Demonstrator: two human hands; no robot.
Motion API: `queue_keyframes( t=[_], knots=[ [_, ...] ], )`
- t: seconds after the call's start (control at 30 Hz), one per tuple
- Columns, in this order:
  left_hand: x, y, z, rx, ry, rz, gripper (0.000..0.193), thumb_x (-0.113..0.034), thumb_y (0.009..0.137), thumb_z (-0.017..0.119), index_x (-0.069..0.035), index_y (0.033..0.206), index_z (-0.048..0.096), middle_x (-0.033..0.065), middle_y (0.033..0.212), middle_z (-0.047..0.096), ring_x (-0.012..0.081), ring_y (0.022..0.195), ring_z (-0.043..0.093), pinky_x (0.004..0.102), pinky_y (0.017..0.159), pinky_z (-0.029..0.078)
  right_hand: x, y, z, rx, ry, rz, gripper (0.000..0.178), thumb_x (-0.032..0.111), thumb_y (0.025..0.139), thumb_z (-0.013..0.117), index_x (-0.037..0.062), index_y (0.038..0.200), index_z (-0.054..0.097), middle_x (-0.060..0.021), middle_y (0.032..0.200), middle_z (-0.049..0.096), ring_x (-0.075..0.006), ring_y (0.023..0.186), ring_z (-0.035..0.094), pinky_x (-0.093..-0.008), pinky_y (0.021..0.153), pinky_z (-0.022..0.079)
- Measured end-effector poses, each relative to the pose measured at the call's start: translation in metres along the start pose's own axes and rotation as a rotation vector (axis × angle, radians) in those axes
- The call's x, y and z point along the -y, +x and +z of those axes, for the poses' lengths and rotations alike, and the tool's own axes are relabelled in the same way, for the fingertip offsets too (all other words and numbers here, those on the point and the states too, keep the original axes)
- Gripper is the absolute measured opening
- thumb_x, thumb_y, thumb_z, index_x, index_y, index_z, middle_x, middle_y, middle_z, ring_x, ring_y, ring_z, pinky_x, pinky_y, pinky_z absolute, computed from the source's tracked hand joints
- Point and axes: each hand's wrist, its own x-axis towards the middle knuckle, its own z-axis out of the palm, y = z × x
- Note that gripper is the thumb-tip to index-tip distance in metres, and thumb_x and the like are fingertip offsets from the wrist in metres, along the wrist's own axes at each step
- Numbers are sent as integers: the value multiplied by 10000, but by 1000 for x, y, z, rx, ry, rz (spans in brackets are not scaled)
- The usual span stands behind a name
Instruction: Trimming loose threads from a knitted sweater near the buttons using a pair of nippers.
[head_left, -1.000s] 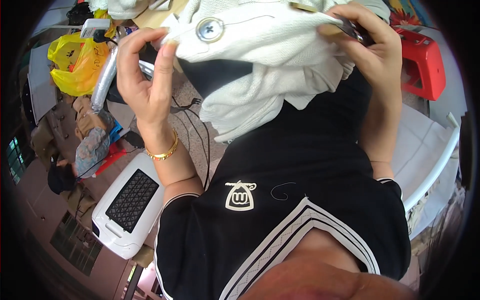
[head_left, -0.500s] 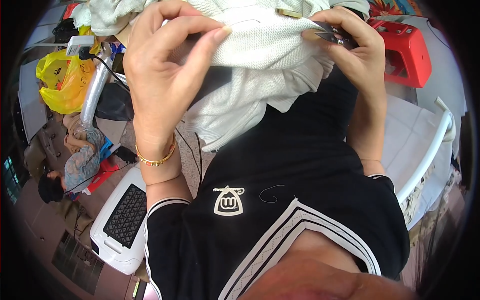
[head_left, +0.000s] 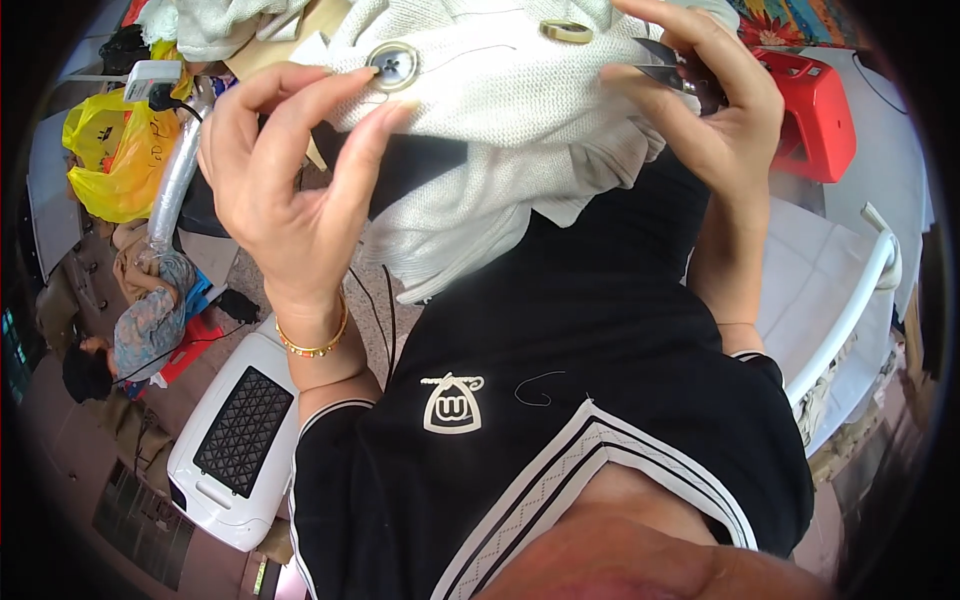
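Observation:
A cream knitted garment [head_left: 560, 90] is bunched in front of my body at the top of the view. On it sits a round button [head_left: 392, 68] with a dark centre and pale rim; a second, brownish button [head_left: 566, 32] lies further right. My left hand [head_left: 290, 180] has its thumb and index finger apart, the index fingertip at the first button's left edge and the thumb just below. A loose dark thread [head_left: 475, 55] runs over the knit between the buttons. My right hand [head_left: 715, 110] grips dark thread snips [head_left: 665, 72], their blades spread and pointing left near the fabric.
A red plastic stool [head_left: 820, 115] and a white curved rail [head_left: 850, 310] are on the right. At left are a yellow plastic bag [head_left: 115, 160], a white adaptor with a black plug [head_left: 152, 80], a white case with black mesh [head_left: 240, 430] and a seated person [head_left: 150, 310].
My left thumb and index finger have parted and moved left, uncovering the button. The right hand stays near its place with the snips; the second button now shows more of its face.

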Motion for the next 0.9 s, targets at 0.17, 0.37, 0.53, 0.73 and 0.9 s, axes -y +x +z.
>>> queue_keyframes(
  t=[0.17,0.37,0.53,0.73,0.9],
  knots=[
    [-7,-12,12,-61,105,-21,298,-133,687,884,-104,966,784,25,939,697,178,861,608,306,814,437,46,29,17,126,-54,27,461,0,673,735,38,1132,718,-63,703,568,-213,596,560,-311,526,421],
    [-3,-24,19,-126,144,-69,250,-112,707,867,-115,945,790,24,950,708,177,860,623,305,810,451,37,29,41,98,29,-118,433,0,678,723,74,1104,709,-74,727,578,-256,630,604,-349,543,464],
    [-2,-25,22,-160,99,-46,203,-112,720,856,-124,913,796,9,930,707,176,831,628,304,821,451,40,21,53,9,-153,-153,340,22,667,734,82,1001,719,-59,707,560,-268,603,607,-352,526,478],
    [-5,-28,22,-234,-75,-56,184,-25,746,841,-75,914,783,39,945,683,143,822,627,262,719,473,43,22,47,-6,-4,-147,299,9,659,723,78,950,712,-49,712,569,-253,588,595,-337,517,461],
    [-2,-27,21,-227,-177,-163,142,-4,794,814,-39,917,752,61,959,673,141,866,634,248,751,491,43,19,35,-24,129,132,256,-36,649,725,8,901,718,-47,705,575,-176,576,535,-282,530,399]
  ],
)
